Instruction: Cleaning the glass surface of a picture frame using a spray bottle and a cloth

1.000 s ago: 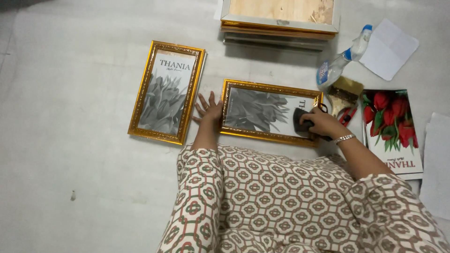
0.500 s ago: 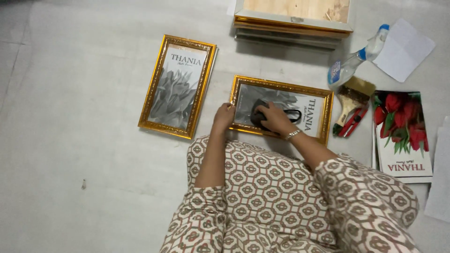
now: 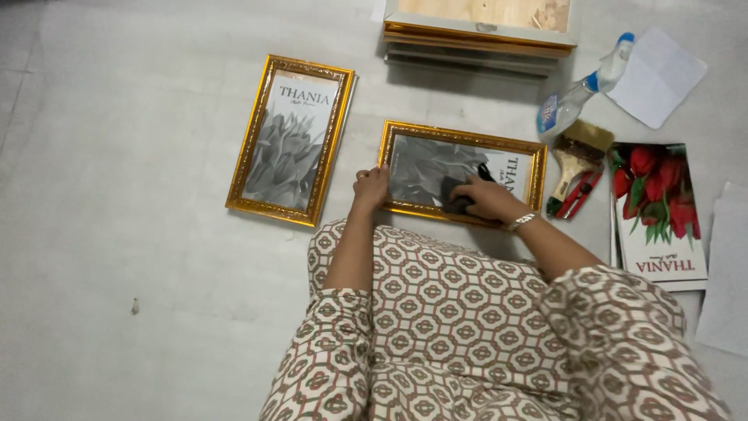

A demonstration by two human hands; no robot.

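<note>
A gold picture frame (image 3: 463, 173) lies flat on the pale floor (image 3: 140, 234), its long side running left to right, just beyond the person's knees. It holds a grey flower print under glass. The right hand (image 3: 485, 199) rests on the glass toward the near edge, fingers curled down over a dark cloth (image 3: 455, 196) and pressing it against the pane. The left hand (image 3: 372, 187) sits at the frame's left end, fingers spread narrowly and laid flat on the corner, touching the gold border. A bracelet (image 3: 520, 222) shows on the right wrist.

To the left, well apart from that frame, a second gold frame (image 3: 291, 139) lies flat and slightly tilted, long side running near to far, with a similar grey flower print.

On the far side, a stack of frames (image 3: 480, 31) sits with a wooden backing board facing up. To its right a spray bottle (image 3: 583, 95) with a blue top lies on its side, next to a sheet of white paper (image 3: 656, 76). Nearer, just right of the frame being handled, a paintbrush (image 3: 578, 153) with a wooden handle lies beside a red-handled tool (image 3: 578, 196). Right of those lies a print of red tulips (image 3: 659, 209), with more pale sheets (image 3: 726, 273) at the right edge.
</note>
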